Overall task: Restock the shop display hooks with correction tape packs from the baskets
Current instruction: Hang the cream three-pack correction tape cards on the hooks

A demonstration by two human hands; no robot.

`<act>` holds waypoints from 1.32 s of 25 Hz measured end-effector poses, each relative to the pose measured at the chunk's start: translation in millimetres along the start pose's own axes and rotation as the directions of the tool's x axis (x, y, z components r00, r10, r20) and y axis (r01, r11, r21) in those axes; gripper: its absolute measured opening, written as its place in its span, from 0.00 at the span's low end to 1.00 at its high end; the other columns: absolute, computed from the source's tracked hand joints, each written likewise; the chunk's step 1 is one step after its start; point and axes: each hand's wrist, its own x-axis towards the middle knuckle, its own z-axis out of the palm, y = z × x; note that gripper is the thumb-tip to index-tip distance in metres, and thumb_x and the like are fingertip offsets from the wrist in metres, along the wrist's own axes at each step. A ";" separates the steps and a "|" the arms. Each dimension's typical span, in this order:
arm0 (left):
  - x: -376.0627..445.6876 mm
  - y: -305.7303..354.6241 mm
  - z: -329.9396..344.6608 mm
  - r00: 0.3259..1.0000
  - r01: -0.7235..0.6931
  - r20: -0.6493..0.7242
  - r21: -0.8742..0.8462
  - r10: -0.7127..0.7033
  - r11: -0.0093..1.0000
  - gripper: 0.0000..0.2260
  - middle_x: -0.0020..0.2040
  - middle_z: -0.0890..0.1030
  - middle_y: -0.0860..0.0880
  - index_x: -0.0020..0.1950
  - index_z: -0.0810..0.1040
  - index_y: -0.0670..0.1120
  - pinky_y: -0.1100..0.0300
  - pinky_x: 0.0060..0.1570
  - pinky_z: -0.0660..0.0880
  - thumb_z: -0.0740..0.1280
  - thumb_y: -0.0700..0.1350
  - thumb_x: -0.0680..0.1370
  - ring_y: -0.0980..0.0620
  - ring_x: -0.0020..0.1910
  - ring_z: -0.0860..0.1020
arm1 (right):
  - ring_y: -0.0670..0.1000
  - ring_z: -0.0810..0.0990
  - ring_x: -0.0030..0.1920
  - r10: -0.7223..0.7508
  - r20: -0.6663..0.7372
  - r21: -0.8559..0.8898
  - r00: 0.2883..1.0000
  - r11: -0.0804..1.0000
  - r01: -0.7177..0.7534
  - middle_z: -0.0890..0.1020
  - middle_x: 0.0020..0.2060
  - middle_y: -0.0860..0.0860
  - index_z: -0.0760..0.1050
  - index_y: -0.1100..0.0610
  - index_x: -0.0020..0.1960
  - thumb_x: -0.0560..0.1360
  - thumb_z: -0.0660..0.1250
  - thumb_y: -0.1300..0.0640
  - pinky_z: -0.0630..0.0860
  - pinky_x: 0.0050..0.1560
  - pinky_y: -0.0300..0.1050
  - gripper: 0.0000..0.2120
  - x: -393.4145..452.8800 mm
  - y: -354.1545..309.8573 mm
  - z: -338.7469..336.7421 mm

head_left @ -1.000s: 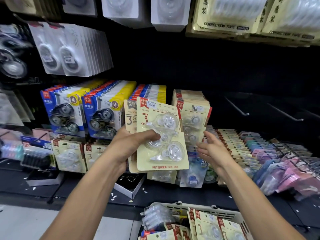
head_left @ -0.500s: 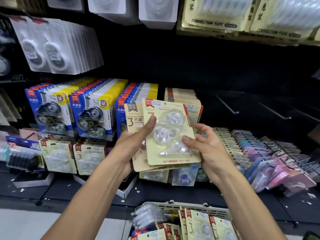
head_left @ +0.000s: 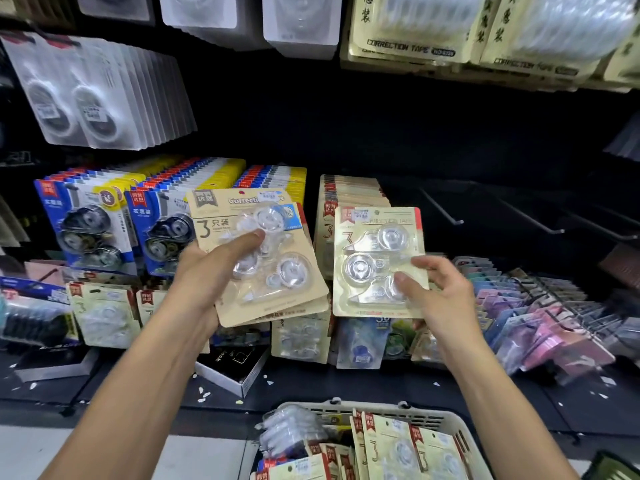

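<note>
Head view shows your left hand (head_left: 211, 268) at about 9 o'clock of centre, fingers and thumb curled round a small stack of tan packs (head_left: 263, 271); your thumb lies across the clear blisters on the top card, which is tilted with its upper edge leaning left. Your right hand (head_left: 440, 296) sits at 3 o'clock of centre and pinches a single pack (head_left: 375, 261) by its lower right corner, thumb on the blister, fingers behind the card. That pack stands nearly upright, just beside the stack in your left hand but not touching it.

Behind the single pack, a full row of matching packs (head_left: 349, 192) hangs on a hook. At 2 o'clock, bare hooks (head_left: 443, 209) stick out from the dark back panel. At 9 to 10 o'clock hang blue and yellow packs (head_left: 86, 230), with clear grey packs (head_left: 97, 91) above them at 11 o'clock. Cream packs printed "CORRECTION TAPE" (head_left: 412, 46) hang at 1 o'clock. Pink and pastel packs (head_left: 554, 323) lie fanned out at 4 o'clock.

At 6 o'clock, below your forearms, a pale basket (head_left: 450, 424) holds more tan packs standing on edge and a bundle of clear plastic items at its left end. A black box (head_left: 235, 368) lies on the dark shelf at 7 o'clock.
</note>
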 end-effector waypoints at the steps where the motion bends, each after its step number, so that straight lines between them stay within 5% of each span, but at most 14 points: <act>1: 0.7 1.6 -1.7 1.000 -0.007 0.007 -0.012 0.007 1.000 0.13 0.47 0.88 0.49 0.57 0.82 0.47 0.58 0.29 0.81 0.77 0.40 0.74 0.52 0.39 0.87 | 0.54 0.83 0.49 -0.012 0.018 -0.041 1.000 0.999 0.013 0.81 0.53 0.42 0.80 0.47 0.56 0.73 0.77 0.55 0.77 0.38 0.48 0.13 1.2 2.4 1.2; 3: -0.1 2.5 -1.4 0.999 -0.030 0.014 -0.007 0.030 1.000 0.14 0.47 0.87 0.50 0.58 0.82 0.47 0.61 0.29 0.80 0.77 0.40 0.74 0.54 0.39 0.86 | 0.58 0.82 0.56 -0.019 0.047 -0.079 0.999 0.997 0.023 0.82 0.52 0.39 0.82 0.44 0.53 0.72 0.77 0.54 0.77 0.44 0.51 0.11 2.0 6.7 6.4; 6: 0.3 -0.5 -1.1 0.999 -0.039 0.025 0.018 0.038 0.999 0.18 0.49 0.88 0.50 0.61 0.81 0.47 0.61 0.31 0.80 0.78 0.41 0.73 0.53 0.42 0.87 | 0.56 0.82 0.56 0.004 -0.009 -0.042 1.000 0.999 -0.004 0.81 0.54 0.40 0.82 0.43 0.54 0.74 0.75 0.54 0.81 0.37 0.48 0.10 1.4 8.6 16.4; 11: 3.3 -2.3 -4.9 0.998 -0.055 0.036 0.048 0.053 0.997 0.18 0.50 0.87 0.53 0.62 0.82 0.49 0.64 0.32 0.79 0.78 0.44 0.72 0.56 0.43 0.86 | 0.56 0.83 0.33 0.060 -0.206 0.040 0.977 0.998 -0.052 0.84 0.48 0.54 0.82 0.51 0.47 0.73 0.76 0.50 0.82 0.34 0.63 0.07 4.3 11.0 16.8; 16: 3.9 -2.7 -3.8 0.998 -0.055 0.034 0.037 0.054 0.998 0.20 0.50 0.87 0.52 0.63 0.81 0.47 0.68 0.28 0.77 0.78 0.43 0.72 0.60 0.38 0.85 | 0.58 0.83 0.45 0.046 -0.285 0.010 0.958 0.999 -0.045 0.83 0.49 0.51 0.82 0.46 0.45 0.69 0.75 0.41 0.82 0.40 0.56 0.11 1.7 11.4 19.6; 19: 3.3 -4.8 -3.2 0.996 -0.079 0.042 0.046 0.077 0.996 0.18 0.49 0.87 0.53 0.62 0.81 0.47 0.71 0.27 0.75 0.78 0.42 0.73 0.64 0.35 0.84 | 0.53 0.80 0.43 -0.011 -0.196 -0.149 0.980 0.989 -0.019 0.83 0.47 0.49 0.81 0.46 0.44 0.71 0.73 0.40 0.77 0.40 0.50 0.10 0.1 12.1 22.8; 21: 4.2 -6.6 -3.4 0.996 -0.084 0.047 0.063 0.082 0.994 0.19 0.50 0.87 0.54 0.62 0.82 0.48 0.70 0.30 0.76 0.78 0.44 0.72 0.63 0.38 0.84 | 0.53 0.83 0.41 0.042 -0.111 -0.057 0.993 0.997 -0.049 0.83 0.52 0.50 0.81 0.48 0.51 0.75 0.73 0.48 0.81 0.39 0.49 0.06 0.1 10.3 23.1; 24: 5.0 -7.6 -3.1 0.995 -0.090 0.053 0.075 0.087 0.993 0.18 0.50 0.87 0.54 0.62 0.82 0.49 0.71 0.30 0.75 0.78 0.44 0.73 0.65 0.38 0.84 | 0.52 0.85 0.48 0.212 0.089 0.138 0.973 0.965 -0.223 0.79 0.60 0.51 0.74 0.55 0.69 0.76 0.72 0.62 0.83 0.54 0.50 0.22 3.9 7.8 22.3; 28: 2.8 -9.1 0.3 0.994 -0.084 0.070 0.072 0.079 0.994 0.16 0.48 0.88 0.55 0.60 0.83 0.49 0.66 0.35 0.78 0.78 0.43 0.73 0.60 0.41 0.85 | 0.57 0.80 0.62 0.315 0.247 0.319 0.916 0.866 -0.384 0.75 0.67 0.59 0.63 0.61 0.77 0.74 0.73 0.64 0.73 0.69 0.53 0.34 7.8 11.2 16.4; 31: 3.4 -12.2 3.3 0.996 -0.056 0.068 0.075 0.051 0.996 0.18 0.50 0.88 0.53 0.60 0.82 0.49 0.55 0.49 0.81 0.79 0.43 0.72 0.52 0.50 0.86 | 0.57 0.77 0.64 0.346 0.195 0.288 0.918 0.874 -0.391 0.75 0.68 0.59 0.64 0.60 0.76 0.75 0.73 0.63 0.74 0.67 0.51 0.32 5.6 16.2 18.9; 33: 2.0 -14.3 6.5 0.995 -0.064 0.080 0.074 0.058 0.995 0.17 0.51 0.88 0.53 0.60 0.83 0.49 0.59 0.47 0.81 0.78 0.43 0.72 0.53 0.49 0.86 | 0.55 0.82 0.57 0.310 0.170 0.173 0.935 0.925 -0.338 0.79 0.63 0.55 0.71 0.57 0.72 0.77 0.72 0.58 0.79 0.58 0.48 0.25 -0.3 9.8 22.5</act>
